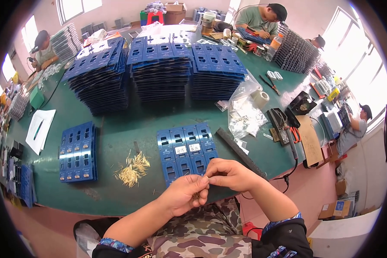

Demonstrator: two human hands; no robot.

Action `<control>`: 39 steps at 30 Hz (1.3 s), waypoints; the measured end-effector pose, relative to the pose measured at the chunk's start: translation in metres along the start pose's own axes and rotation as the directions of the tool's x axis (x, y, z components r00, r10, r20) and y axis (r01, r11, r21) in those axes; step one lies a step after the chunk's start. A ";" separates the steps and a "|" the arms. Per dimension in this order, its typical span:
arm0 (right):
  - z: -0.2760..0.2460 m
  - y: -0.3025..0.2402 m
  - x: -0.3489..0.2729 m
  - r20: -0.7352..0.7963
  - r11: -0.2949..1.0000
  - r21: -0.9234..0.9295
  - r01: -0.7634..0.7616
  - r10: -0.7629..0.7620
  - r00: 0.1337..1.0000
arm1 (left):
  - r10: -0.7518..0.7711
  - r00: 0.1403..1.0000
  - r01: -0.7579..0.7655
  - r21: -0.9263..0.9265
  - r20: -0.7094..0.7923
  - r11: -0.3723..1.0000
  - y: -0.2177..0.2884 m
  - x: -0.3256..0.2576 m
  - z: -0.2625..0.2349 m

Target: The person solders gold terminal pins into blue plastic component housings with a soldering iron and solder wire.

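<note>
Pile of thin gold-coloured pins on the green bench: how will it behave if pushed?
The pile of pins likely spreads rather than sliding whole: its pieces lie loose and crisscrossed. Each seems light, being so thin. Some may stray, as a few lie apart on the bench.

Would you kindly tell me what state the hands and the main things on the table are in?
Left hand: curled around small pieces, partly hidden.
Right hand: pinched closed, touching the left hand.
Brass-coloured pins: loose, heaped.
Labelled blue panel: lying flat.
Low blue stack: piled up.
Tall blue stacks: three, uneven-edged.
Clear bag: holding white pieces; mouth unclear.
Pliers: handles spread.
White paper: lying flat.
</note>
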State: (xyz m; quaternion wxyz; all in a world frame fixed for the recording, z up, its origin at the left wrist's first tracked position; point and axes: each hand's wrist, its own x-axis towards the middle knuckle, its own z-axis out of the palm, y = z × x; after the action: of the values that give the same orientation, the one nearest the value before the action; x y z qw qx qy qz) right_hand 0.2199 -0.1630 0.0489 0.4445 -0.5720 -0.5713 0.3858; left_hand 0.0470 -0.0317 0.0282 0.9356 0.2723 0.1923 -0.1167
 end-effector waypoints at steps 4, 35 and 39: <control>0.001 0.004 -0.002 -0.044 0.997 0.078 -0.024 0.027 0.999 | -0.004 1.000 0.004 -0.006 0.006 1.000 0.000 0.003 0.001; -0.017 0.016 -0.001 -0.361 0.776 -0.594 -0.210 -0.023 0.932 | 0.168 0.959 -0.168 0.017 -0.230 0.986 0.015 0.000 0.004; -0.017 0.015 -0.001 -0.362 0.768 -0.602 -0.217 -0.020 0.932 | 0.173 0.956 -0.169 0.040 -0.237 0.985 0.014 0.000 0.005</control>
State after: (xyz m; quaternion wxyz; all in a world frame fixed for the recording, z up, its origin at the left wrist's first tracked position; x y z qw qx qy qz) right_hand 0.2408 -0.1640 0.0394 0.2985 -0.7763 -0.5483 0.0872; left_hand 0.0529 -0.0226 0.0388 0.9094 0.3092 0.2781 -0.0036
